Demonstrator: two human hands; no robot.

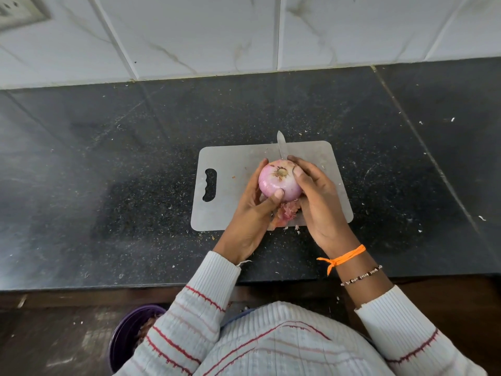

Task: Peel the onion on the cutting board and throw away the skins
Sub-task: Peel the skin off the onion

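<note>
A pink-purple onion (279,181) is held root end up just above the grey cutting board (230,185). My left hand (252,213) cups it from the left, thumb pressed on its near side. My right hand (317,202) grips it from the right with the thumb near the root, and a knife blade (281,145) sticks out beyond its fingers, pointing away from me. A small heap of pink onion skins (286,213) lies on the board under the onion, between my wrists.
The board lies on a black speckled counter (108,185) against a white tiled wall (244,31). A purple bin (130,340) holding scraps stands on the floor at lower left, below the counter edge. Small skin flakes dot the counter.
</note>
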